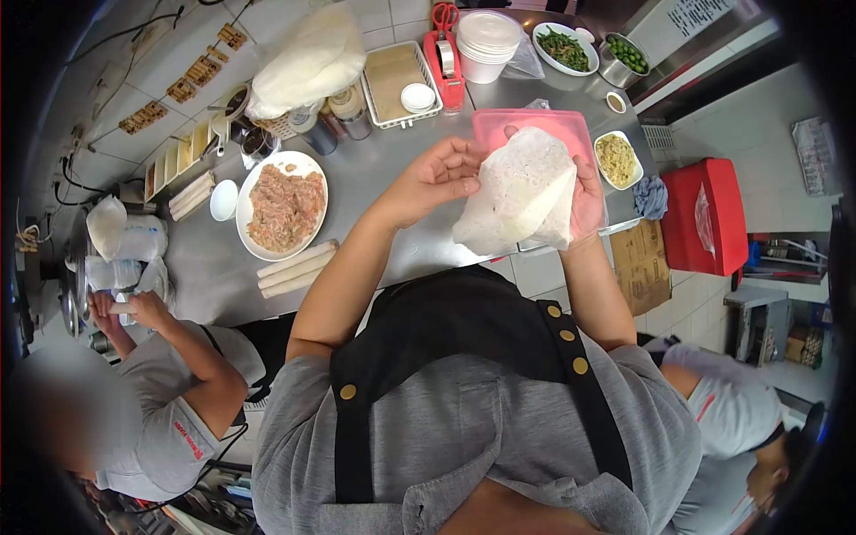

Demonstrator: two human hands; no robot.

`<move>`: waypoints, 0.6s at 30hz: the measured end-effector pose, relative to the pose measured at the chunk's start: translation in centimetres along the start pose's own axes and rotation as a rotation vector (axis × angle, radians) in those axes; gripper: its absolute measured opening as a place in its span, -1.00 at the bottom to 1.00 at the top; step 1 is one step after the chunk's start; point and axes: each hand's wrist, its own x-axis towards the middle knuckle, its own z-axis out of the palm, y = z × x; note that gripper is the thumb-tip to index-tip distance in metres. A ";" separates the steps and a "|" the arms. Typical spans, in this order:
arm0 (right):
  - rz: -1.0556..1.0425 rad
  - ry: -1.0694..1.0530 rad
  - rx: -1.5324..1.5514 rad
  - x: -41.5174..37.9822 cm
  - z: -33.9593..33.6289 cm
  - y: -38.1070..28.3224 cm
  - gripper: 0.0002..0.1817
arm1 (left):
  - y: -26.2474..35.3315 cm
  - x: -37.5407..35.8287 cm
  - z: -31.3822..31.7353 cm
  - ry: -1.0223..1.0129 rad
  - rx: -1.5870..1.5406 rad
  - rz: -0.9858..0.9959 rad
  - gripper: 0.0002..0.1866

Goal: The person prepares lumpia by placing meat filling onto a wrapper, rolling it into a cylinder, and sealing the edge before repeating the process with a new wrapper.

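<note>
A thin, pale, translucent spring roll wrapper [522,183] drapes over my right hand [584,201], which holds it up with the palm behind it and the thumb at its right edge. The lower corner hangs loose over the table edge. At the wrapper's left side is my left hand [437,178], fingers curved and spread, thumb close to the edge of the sheet. Behind the wrapper lies a pink plastic container [571,125], partly covered by it. To the left are a white plate [316,229] of raw minced meat [283,207] and several pale rolls [299,267].
A bowl of shredded yellowish filling [617,160] sits right of the pink container. Along the back stand a basket [401,85], a red tape dispenser [445,67], stacked white tubs [487,45] and greens [563,49]. Co-workers [178,401] are at left and right.
</note>
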 end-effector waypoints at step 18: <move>0.142 -0.266 0.094 3.3 -1.4 2.2 -0.29 | -18.1 -44.2 -12.8 0.581 0.599 -0.749 -0.70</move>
